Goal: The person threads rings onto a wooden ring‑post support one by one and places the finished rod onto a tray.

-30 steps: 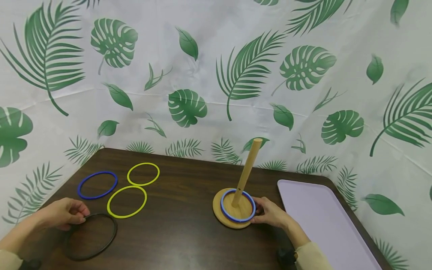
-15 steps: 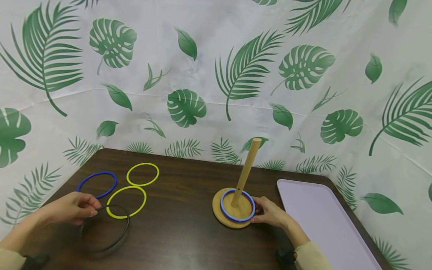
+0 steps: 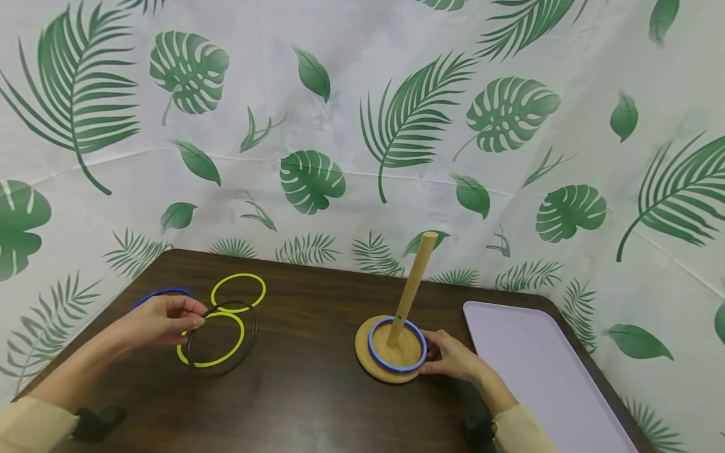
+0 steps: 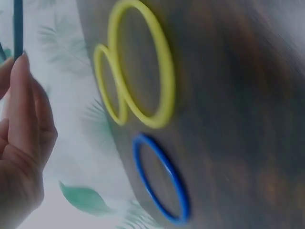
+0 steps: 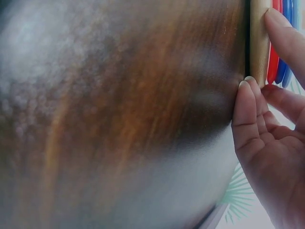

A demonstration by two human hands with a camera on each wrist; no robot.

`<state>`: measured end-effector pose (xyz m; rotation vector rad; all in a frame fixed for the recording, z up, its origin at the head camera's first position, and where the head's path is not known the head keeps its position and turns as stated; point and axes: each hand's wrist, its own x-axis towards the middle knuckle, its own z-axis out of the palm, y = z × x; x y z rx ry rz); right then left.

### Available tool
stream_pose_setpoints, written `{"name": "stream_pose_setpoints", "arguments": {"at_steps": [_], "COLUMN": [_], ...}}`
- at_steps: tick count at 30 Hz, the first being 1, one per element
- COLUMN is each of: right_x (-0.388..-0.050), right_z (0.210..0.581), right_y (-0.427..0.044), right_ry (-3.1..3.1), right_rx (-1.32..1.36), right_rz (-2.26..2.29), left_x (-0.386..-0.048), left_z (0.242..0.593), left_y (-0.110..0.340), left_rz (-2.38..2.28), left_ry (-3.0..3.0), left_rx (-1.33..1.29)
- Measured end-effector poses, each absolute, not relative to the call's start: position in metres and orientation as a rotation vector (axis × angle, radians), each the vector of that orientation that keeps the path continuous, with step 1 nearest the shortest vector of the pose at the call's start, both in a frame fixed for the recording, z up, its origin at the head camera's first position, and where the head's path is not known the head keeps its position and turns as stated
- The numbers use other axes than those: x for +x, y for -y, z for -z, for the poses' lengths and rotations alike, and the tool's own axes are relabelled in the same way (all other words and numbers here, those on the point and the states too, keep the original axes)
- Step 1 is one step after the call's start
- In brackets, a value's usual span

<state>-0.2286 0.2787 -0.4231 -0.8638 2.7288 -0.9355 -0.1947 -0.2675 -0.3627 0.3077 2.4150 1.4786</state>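
Between thumb and fingers my left hand pinches a black ring, lifted above the table in front of the yellow rings. My right hand grips the edge of the round wooden base, from which a wooden peg rises. Around the peg lies a light blue ring. The right wrist view shows a red ring and blue rings stacked against the base, with the fingers of my right hand at its rim.
Two yellow rings lie on the dark table at the left. A blue ring is beside them, partly behind my left hand in the head view. A lilac tray stands at the right.
My left hand has risen and moved right with the black ring, which now overlaps the nearer yellow ring in the head view. My right hand stays at the base.
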Motion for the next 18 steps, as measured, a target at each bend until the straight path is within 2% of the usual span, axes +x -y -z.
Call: {"name": "stream_pose_setpoints", "arguments": {"at_steps": [18], "right_x": [-0.228], "right_z": [0.424], "right_y": [-0.279], "right_ry": [-2.729], "right_rx": [-0.895], "right_rz": [0.938], "left_x": [-0.210], "left_z": [0.316], "left_y": [0.175], "left_rz": [-1.887], "left_ry": [-2.202], "left_rx": [0.331]}}
